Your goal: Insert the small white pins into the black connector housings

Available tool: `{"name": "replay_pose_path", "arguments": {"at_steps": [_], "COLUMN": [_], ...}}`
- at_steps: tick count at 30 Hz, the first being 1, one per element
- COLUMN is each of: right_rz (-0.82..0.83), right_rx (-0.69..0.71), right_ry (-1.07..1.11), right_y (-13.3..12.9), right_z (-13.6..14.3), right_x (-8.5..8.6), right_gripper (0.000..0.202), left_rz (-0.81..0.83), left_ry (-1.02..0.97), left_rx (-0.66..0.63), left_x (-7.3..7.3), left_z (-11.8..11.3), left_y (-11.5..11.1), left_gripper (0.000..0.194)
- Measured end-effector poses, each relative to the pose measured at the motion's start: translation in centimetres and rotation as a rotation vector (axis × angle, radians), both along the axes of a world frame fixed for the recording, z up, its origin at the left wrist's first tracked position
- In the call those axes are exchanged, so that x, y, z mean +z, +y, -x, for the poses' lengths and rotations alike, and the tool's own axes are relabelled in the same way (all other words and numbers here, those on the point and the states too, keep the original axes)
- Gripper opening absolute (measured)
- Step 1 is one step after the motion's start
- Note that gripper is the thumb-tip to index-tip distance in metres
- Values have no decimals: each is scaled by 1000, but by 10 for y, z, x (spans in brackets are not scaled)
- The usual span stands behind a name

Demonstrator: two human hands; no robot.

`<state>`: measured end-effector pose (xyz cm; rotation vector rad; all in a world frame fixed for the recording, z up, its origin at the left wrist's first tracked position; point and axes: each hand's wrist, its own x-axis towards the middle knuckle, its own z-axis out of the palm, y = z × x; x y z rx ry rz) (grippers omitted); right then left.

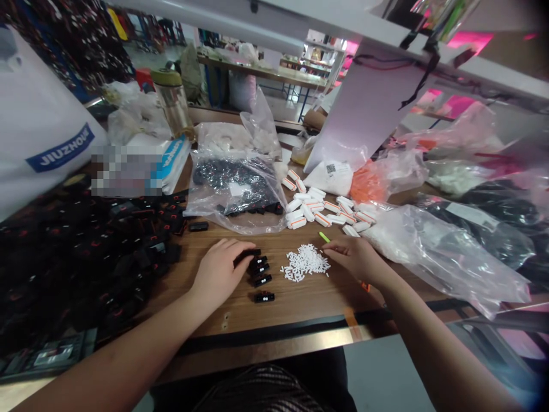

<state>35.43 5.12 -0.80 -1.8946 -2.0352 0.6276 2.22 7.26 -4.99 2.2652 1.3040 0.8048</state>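
My left hand is closed around the near end of a small black plastic part, its fingertips at the top of a column of similar parts. Below it lie several black parts, some showing pairs of white dots. A loose pile of small white pegs lies between my hands. At the pile's right edge, my right hand has its thumb and fingers pinched together; whatever is between them is too small to see. A bright green stick touches or lies just behind those fingertips; I cannot tell which.
A large heap of black parts covers the left side. Behind are a clear bag of black parts, white blocks with orange stripes and a bottle. Plastic bags crowd the right. The table's front edge runs near my lap.
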Motion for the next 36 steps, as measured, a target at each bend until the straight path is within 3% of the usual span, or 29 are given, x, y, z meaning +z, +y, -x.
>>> {"name": "replay_pose_path", "arguments": {"at_steps": [11, 20, 24, 33, 36], "right_rz": [-81, -75, -63, -26, -27], "right_rx": [119, -150, -187, -248, -240], "right_ry": [-215, -307, -383, -44, 26], "right_y": [3, -5, -6, 1, 1], "right_z": [1, 14, 22, 7, 6], "right_x": [6, -4, -3, -23, -22], "right_gripper": [23, 28, 30, 24, 22], "left_rz": [1, 3, -1, 10, 9], "left_ry": [18, -7, -22, -9, -20], "left_rx": [-12, -7, -11, 2, 9], "left_x": [0, 0, 0, 0, 1], "left_z": [-1, -1, -1, -1, -1], "left_y": [0, 0, 0, -1, -1], "left_gripper": [17, 19, 18, 21, 20]}}
